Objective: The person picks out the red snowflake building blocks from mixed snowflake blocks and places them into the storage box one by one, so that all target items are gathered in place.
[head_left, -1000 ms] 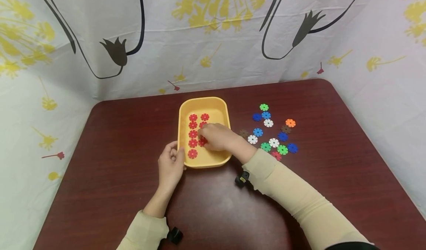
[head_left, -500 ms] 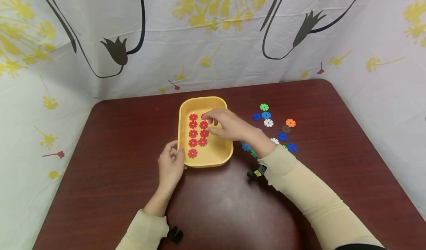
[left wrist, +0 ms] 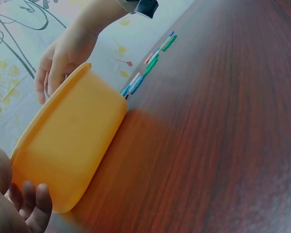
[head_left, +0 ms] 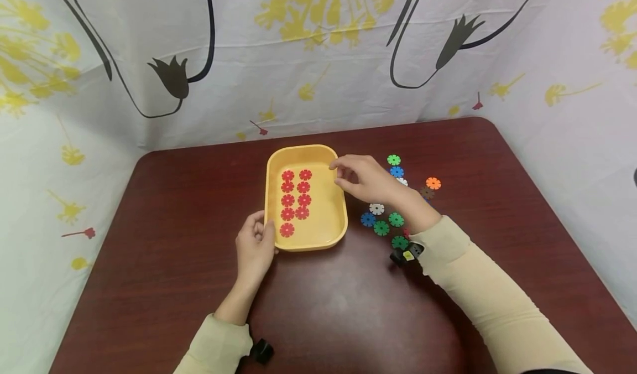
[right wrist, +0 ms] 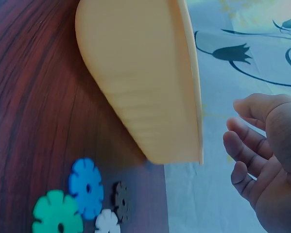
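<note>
A yellow plastic tray (head_left: 325,235) stands on the table, with several red notched plastic discs (head_left: 304,200) lying inside in two columns. My left hand (head_left: 255,252) holds the tray's left side near the front corner, thumb at the rim and fingers bent against the outer wall. Over the tray's right rim hovers my right hand (head_left: 365,177), its fingers loosely bent and nothing between them. In the right wrist view that hand (right wrist: 269,150) shows thumb and fingertips apart. The tray (left wrist: 77,141) fills much of the left wrist view.
To the right of the tray lie loose notched discs: a blue one (head_left: 368,219), green ones (head_left: 381,228), a white one (head_left: 376,208) and an orange one (head_left: 433,183). My right forearm hides some. Patterned cloth (head_left: 308,97) hangs behind the dark red table (head_left: 199,197).
My right hand has left the red discs, risen and moved right to the tray's right rim. The red discs stay in the tray. My left hand has kept its place.
</note>
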The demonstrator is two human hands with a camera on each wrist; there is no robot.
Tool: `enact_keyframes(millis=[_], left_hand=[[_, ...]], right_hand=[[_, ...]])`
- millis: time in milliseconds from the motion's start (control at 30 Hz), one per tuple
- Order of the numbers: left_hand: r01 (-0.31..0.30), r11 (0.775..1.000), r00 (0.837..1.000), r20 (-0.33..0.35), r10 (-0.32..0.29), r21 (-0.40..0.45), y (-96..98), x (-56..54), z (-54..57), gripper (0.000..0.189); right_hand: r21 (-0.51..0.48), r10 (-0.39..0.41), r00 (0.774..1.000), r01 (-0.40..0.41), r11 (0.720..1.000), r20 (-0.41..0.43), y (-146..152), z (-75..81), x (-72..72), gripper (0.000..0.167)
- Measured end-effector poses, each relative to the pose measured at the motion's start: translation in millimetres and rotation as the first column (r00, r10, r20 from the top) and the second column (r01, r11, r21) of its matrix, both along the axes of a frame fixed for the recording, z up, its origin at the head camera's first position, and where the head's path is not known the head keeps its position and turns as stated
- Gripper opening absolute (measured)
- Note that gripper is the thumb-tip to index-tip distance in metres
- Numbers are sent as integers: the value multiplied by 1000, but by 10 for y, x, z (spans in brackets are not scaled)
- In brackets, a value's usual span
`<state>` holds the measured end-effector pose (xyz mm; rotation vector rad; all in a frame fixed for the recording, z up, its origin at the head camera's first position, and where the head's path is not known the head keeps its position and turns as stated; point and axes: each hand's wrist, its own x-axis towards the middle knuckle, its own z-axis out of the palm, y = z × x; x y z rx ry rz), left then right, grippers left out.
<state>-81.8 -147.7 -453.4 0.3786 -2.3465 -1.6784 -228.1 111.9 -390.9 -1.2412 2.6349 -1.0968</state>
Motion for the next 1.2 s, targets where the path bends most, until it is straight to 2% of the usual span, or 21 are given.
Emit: enact_keyframes(millis=[433,767,1200], left_hand=[[4,1000,1000,-14,-4,10,2,-1,1,32],[3,1000,1000,-17,-3,8,0,-4,23,33],[2,1000,1000,-5,-2,11,4,-2,14,31]], right_hand=[[51,-61,997,59,997,40,304,-57,57,24],[73,-97,994,93,993,50,526,-188,123,25],[93,-129,991,124,988,48,878,-329,203,14]])
